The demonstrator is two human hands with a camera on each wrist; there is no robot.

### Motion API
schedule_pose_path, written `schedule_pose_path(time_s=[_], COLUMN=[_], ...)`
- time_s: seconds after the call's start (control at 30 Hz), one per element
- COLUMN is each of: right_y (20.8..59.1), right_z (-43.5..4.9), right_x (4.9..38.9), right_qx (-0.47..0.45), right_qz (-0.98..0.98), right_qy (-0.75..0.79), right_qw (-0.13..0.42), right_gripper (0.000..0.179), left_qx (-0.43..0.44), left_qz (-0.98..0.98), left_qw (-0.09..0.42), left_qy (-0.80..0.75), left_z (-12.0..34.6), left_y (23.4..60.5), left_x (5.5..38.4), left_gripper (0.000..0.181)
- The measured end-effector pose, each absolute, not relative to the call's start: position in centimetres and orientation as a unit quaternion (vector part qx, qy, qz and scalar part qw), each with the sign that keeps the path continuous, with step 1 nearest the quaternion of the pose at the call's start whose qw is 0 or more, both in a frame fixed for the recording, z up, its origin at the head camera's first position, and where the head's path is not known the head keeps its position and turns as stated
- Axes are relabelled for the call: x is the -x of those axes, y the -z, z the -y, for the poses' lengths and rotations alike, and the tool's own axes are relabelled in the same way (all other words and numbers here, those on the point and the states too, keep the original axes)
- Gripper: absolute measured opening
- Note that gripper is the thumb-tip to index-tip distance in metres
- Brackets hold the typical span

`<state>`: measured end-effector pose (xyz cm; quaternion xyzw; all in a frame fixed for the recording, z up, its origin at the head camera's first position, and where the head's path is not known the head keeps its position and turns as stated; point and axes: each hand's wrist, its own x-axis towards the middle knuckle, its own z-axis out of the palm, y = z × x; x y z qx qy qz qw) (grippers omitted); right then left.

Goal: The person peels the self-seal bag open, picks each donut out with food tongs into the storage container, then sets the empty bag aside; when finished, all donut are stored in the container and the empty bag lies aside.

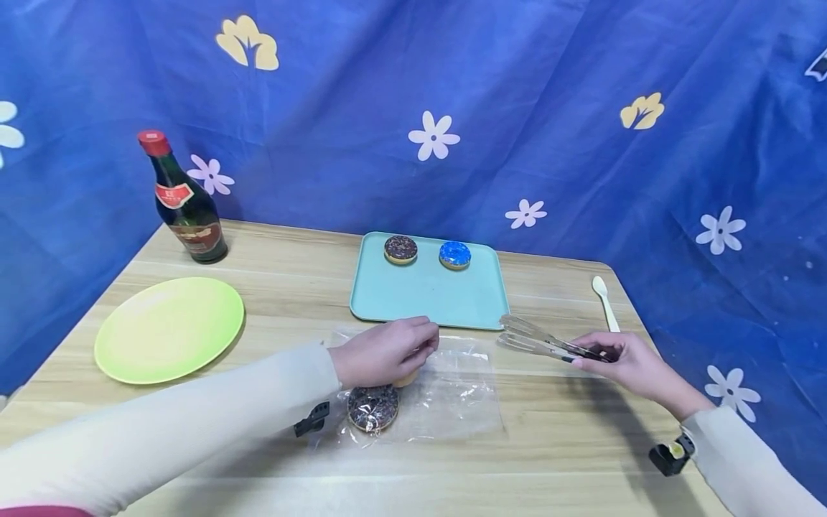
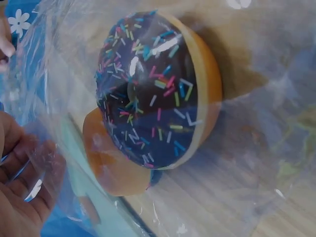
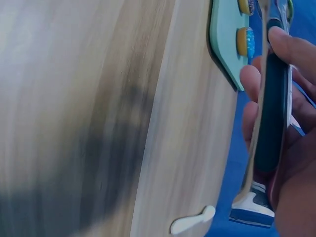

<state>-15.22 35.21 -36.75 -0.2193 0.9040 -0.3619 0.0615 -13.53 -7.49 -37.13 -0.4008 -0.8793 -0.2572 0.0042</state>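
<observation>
My left hand (image 1: 388, 350) pinches a clear plastic bag (image 1: 452, 402) lying on the table. Inside the bag, a chocolate doughnut with coloured sprinkles (image 2: 148, 89) shows large in the left wrist view. A second doughnut with a tan base (image 2: 118, 173) lies against it, mostly hidden behind it there and under my hand in the head view. Off to the right, my right hand (image 1: 629, 365) grips a pair of tongs (image 1: 549, 343) by the dark handles. Their tips point left, slightly apart with nothing between them, near the turquoise tray's (image 1: 426, 301) front right corner.
On the tray sit a brown doughnut (image 1: 400, 250) and a blue doughnut (image 1: 455, 255). A green plate (image 1: 169, 330) lies at the left, with a dark bottle (image 1: 190, 215) behind it. The white spoon (image 1: 606, 301) rests near the right edge. Blue cloth (image 1: 362, 108) hangs behind the table.
</observation>
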Motion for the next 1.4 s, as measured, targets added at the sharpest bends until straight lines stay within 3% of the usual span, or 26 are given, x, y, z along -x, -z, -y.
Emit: schedule_pose_path(time_s=[0.37,0.63,0.83,1.13,1.4], right_y=[37.7,39.2,40.3,41.4,41.5], right_z=[-35.4,-33.0,-30.5,-27.1,-24.9], right_x=[12.8,12.4,12.2,12.5,12.8], right_qx=[0.264,0.28,0.308,0.41,0.432], right_qz=[-0.873,-0.86,-0.87,-0.855,-0.866], right_qy=[0.39,0.402,0.374,0.319,0.241], right_qw=[0.128,0.14,0.096,-0.019,-0.071], right_gripper=[0.022,0.025,0.027,0.031,0.035], left_qx=[0.402,0.396,0.396,0.397,0.393], left_qz=[0.878,0.881,0.879,0.878,0.874], left_qw=[0.012,0.012,0.014,0.011,0.008], left_qy=[0.258,0.26,0.264,0.267,0.286], left_z=[7.5,7.5,7.5,7.5,7.7], left_y=[36.6,36.8,36.9,36.9,36.9], left_x=[13.7,13.6,13.4,13.4,13.7], left_gripper=[0.005,0.007,0.006,0.006,0.007])
